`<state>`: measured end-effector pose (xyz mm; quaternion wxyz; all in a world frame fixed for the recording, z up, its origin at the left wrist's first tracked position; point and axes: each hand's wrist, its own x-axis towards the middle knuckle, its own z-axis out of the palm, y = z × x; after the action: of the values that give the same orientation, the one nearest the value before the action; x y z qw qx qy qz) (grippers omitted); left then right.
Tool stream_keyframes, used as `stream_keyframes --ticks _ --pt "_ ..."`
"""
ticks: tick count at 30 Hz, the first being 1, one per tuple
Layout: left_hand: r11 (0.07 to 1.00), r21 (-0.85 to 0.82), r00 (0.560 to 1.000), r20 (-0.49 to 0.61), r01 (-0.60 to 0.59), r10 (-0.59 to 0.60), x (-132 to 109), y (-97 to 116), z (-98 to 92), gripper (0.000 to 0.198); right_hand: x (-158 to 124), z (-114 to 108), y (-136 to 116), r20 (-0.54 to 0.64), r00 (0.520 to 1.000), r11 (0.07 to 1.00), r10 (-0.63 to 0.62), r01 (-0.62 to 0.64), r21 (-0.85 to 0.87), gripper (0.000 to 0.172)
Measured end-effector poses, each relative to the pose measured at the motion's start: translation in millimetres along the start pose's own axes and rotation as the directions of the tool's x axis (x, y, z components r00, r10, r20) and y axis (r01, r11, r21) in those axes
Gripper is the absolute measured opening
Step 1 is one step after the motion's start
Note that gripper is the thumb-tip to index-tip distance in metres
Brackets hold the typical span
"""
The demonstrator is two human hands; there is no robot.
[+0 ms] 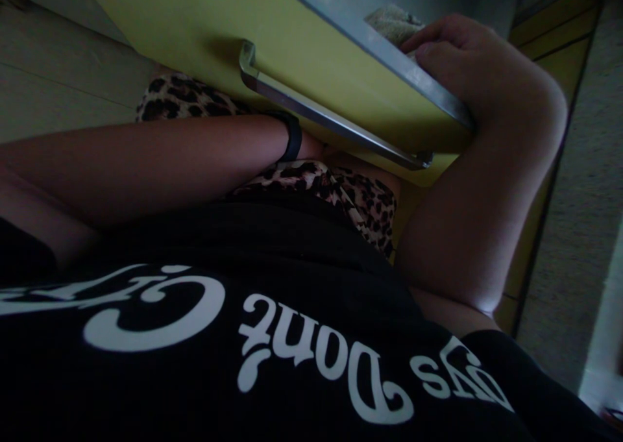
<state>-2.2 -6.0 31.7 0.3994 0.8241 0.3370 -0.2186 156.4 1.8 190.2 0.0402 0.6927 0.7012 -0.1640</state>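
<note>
My right hand [455,52] reaches over the top edge of a pulled-out yellow drawer [204,13]. Its fingers are curled onto a pale, rough-textured cloth [392,23], which lies inside against the drawer's metal rim. A metal bar handle [331,108] runs across the drawer front. My left hand [316,147] is low by my lap, just below that handle, with a dark band [293,137] on the wrist. Shadow and the wrist hide its fingers, so I cannot tell whether it touches anything.
My leopard-print shorts [187,98] and black shirt [292,234] are close to the drawer front. More yellow cabinet fronts [559,46] stand at the right, beside a speckled grey surface [579,189]. Pale floor tiles [48,91] show at the left. The light is dim.
</note>
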Motion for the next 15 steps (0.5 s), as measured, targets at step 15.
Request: stream_keyframes --ticks 15 --pt "1.0 -0.009 0.999 -0.035 -0.013 0.013 8.5 -5.2 5.2 0.046 -1.0 0.8 -0.6 0.004 1.0 0.999 0.031 -0.031 -0.007 0.029"
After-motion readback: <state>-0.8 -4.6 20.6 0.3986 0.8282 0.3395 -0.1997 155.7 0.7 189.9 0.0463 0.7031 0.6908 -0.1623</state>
